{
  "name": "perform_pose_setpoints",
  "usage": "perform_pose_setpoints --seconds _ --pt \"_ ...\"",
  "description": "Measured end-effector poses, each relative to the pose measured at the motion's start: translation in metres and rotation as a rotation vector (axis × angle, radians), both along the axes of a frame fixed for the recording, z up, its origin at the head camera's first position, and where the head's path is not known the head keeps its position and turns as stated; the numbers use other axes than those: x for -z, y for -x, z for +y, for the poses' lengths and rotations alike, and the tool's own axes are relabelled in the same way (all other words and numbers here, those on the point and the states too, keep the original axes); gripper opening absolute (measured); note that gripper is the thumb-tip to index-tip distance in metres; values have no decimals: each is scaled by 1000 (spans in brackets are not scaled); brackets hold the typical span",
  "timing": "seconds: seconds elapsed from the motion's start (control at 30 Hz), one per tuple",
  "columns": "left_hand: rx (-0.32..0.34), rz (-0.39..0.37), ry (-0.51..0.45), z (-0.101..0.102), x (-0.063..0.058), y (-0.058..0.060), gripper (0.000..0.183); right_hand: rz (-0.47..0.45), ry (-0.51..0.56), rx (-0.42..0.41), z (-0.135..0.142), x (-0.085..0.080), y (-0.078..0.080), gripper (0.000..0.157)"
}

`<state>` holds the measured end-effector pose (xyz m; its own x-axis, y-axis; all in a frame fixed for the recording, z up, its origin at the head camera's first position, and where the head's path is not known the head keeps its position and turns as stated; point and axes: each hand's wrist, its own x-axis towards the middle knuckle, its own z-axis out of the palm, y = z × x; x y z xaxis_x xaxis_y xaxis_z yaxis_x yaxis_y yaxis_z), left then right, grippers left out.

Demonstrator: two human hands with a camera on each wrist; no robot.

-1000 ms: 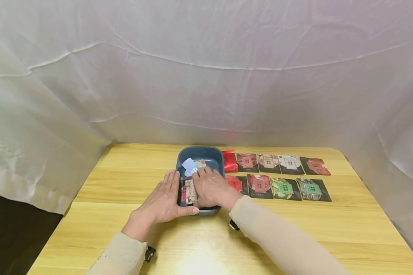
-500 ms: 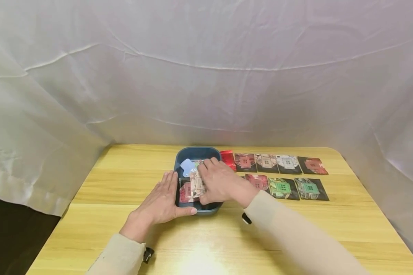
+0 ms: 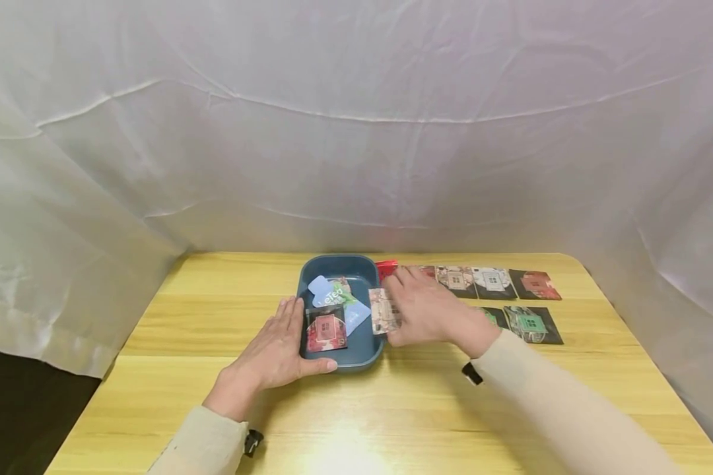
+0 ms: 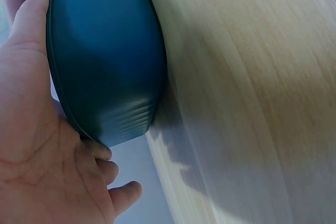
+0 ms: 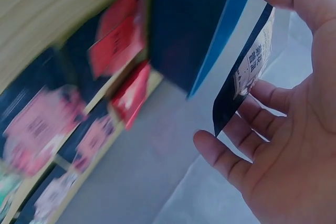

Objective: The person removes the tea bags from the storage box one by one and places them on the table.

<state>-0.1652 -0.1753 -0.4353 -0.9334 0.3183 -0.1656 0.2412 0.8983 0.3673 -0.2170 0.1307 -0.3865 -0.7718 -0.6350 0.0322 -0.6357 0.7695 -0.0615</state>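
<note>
A dark blue tub (image 3: 362,349) stands on the table. Inside it lie a black-and-red sachet (image 3: 327,330) and a light-blue packet (image 3: 356,315) with white lettering and green print. My left hand (image 3: 270,353) rests along the tub's left and front rim, fingers straight and thumb on the front edge; its palm side shows against the wall in the left wrist view. At the tub's right rim, my right hand (image 3: 424,307) pinches a beige flower-patterned sachet (image 3: 383,313) between thumb and fingers. In the right wrist view that sachet (image 5: 254,66) shows a black edge.
To the right of the tub, sachets lie in two rows: a white one (image 3: 494,282) and a red-and-black one (image 3: 537,284) at the back, a green one (image 3: 531,323) in front. A shiny red packet (image 3: 386,267) lies against the tub. Pale cloth (image 3: 356,165) hangs behind.
My right hand has lifted the beige sachet from inside the tub and carried it right to the rim, uncovering the black-and-red sachet and more of the light-blue packet. My left hand stays put.
</note>
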Motion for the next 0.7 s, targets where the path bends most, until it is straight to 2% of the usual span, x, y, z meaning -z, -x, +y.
perform_pose_setpoints --seconds 0.3,0.57,0.7 --pt "3 5 7 -1 -1 2 142 -5 0 56 64 11 -6 67" --pt "6 -2 3 -4 -1 5 141 -40 13 157 129 21 -12 55" --pt "7 -2 3 -6 -2 6 141 -16 -20 202 166 27 -11 59"
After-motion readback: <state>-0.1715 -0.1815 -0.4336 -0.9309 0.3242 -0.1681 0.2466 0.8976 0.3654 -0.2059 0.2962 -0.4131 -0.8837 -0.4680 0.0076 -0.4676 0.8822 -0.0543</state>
